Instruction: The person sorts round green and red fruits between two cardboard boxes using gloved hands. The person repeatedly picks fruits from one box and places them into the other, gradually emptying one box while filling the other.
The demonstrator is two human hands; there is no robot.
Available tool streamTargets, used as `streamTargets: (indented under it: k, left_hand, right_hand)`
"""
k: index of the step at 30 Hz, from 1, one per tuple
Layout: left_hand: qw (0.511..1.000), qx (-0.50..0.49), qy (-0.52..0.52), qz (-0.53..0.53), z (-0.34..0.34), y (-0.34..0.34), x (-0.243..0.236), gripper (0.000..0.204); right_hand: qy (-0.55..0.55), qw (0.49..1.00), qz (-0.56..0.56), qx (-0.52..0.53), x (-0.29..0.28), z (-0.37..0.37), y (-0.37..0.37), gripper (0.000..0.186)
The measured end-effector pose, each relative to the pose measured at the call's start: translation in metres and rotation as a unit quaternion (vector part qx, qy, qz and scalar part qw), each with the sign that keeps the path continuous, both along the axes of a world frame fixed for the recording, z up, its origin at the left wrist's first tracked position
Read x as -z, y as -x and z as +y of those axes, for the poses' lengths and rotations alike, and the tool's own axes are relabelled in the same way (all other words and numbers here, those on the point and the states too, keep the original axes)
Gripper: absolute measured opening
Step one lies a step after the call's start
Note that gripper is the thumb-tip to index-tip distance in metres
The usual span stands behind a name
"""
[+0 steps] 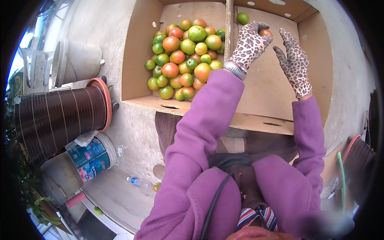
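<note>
Left hand [250,45], gloved in leopard print, is curled around a reddish tomato [265,33], which is held between thumb and fingers at that hand's two o'clock; how firmly it is gripped cannot be told. No clear long axis is shown by the fruit, since it is roundish and partly covered by the glove. From the right hand [295,60] the tomato is found between ten and eleven o'clock, near but apart; there the fingers are spread and nothing is seen in their grasp, so the left is the nearer. Both hands are held over the right-hand carton [264,88], where a green tomato [242,18] is seen between the left hand's eleven and twelve. Between its eight and nine, green-to-red tomatoes [188,47] are heaped in the left-hand carton [172,14]. Farther off, toward half past seven, a clear bottle [138,181] is laid on its side, its blue band too small to be read. At eight, a tipped bucket [106,146] is wrapped in a blue label [90,156] bearing pale lettering and pink patches.
</note>
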State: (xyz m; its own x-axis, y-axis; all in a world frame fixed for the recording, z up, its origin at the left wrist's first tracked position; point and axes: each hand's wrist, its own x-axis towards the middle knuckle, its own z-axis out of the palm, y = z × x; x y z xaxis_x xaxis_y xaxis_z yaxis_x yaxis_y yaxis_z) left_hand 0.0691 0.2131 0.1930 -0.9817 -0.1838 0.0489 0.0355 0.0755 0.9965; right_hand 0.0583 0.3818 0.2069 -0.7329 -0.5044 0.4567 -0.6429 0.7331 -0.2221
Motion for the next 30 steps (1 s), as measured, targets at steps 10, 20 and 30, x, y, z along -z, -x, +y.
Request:
streamTargets:
  k: [10,20,30]
  left_hand:
    - [0.91,-0.324,0.228,0.123,-0.084,-0.006,-0.012,0.031]
    - [0.864,-0.081,0.438,-0.234,-0.103,-0.034,0.024,0.038]
    - [0.899,-0.027,0.406,0.16,0.035,-0.02,-0.036,0.032]
  right_hand:
    - [-0.049,0.998,0.01,0.036,0.012,0.02,0.014,0.037]
    - [-0.036,0.999,-0.001,0.035,0.017,0.023,0.01,0.034]
    - [-0.103,0.985,-0.13,0.039,0.03,0.025,0.009,0.037]
